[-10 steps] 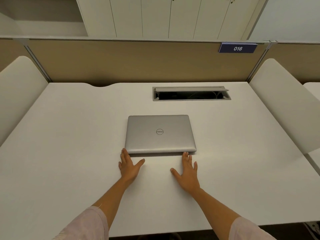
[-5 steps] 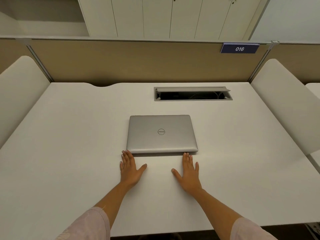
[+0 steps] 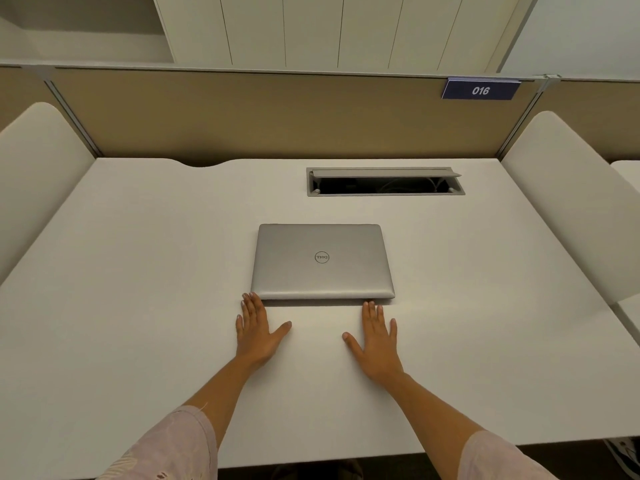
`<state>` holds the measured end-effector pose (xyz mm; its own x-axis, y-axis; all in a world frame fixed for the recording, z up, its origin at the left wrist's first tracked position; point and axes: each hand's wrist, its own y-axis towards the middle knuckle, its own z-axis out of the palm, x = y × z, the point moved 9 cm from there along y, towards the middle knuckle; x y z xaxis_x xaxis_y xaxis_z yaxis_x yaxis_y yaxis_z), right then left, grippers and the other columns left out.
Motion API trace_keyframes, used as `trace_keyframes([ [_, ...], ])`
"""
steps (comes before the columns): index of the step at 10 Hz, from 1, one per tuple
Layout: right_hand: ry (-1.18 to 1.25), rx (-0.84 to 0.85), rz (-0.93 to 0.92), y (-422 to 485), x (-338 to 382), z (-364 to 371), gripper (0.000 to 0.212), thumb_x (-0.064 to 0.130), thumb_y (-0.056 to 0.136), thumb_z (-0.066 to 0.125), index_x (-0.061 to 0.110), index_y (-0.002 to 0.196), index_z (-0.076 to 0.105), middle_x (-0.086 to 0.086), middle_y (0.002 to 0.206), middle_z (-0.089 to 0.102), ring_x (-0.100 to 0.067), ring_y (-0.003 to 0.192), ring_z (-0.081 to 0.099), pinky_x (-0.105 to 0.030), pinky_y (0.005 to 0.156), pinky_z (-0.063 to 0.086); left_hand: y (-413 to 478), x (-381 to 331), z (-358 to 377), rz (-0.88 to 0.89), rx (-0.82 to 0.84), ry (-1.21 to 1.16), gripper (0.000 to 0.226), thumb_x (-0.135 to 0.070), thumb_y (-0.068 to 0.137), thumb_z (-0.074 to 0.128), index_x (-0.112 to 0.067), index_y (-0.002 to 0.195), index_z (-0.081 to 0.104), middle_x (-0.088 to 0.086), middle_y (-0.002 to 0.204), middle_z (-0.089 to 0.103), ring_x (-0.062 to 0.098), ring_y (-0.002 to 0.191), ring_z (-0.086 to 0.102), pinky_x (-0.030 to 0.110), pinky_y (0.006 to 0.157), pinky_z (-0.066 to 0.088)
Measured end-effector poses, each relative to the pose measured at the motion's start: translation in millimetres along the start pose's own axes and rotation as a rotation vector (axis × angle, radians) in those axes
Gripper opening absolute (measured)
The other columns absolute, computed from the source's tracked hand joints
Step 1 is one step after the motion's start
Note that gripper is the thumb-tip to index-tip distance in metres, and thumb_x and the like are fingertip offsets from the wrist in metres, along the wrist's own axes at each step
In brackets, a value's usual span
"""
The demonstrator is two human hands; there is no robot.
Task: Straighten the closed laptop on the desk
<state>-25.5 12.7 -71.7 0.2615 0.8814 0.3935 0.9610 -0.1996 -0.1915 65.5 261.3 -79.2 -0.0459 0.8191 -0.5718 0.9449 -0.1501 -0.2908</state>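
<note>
Silver laptop [image 3: 322, 261] already lies nearly square on the desk [image 3: 138, 271], left hand [image 3: 257, 332] and right hand [image 3: 375, 342] flat, spread, holding nothing, fingertips at its near edge.

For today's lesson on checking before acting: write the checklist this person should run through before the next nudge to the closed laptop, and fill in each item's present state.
1. Lid shut: ok, the laptop lies closed and flat on the desk.
2. Left hand placed: ok, flat and open, fingertips at the near left corner.
3. Right hand placed: ok, flat and open, fingertips at the near edge, close to the right corner.
4. Fingertips really touching the edge: cannot tell.
5. Near edge square to the desk front: ok, it looks about parallel.
6. Room behind: ok, bare desk lies between the laptop and the open cable hatch.
</note>
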Motion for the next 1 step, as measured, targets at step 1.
trace_keyframes([
  [1, -0.051, 0.004, -0.028, -0.3, 1.0, 3.4, 0.076, 0.056, 0.099, 0.023, 0.018, 0.146, -0.024, 0.003, 0.156, -0.024, -0.015, 0.147, -0.020, -0.040, 0.117, -0.017, -3.1, 2.3, 0.9, 0.030, -0.043, 0.057, 0.105, -0.057, 0.090, 0.048, -0.011, 0.139, -0.034, 0.010, 0.158, -0.026, 0.022, 0.146, -0.022, 0.040, 0.118, -0.010],
])
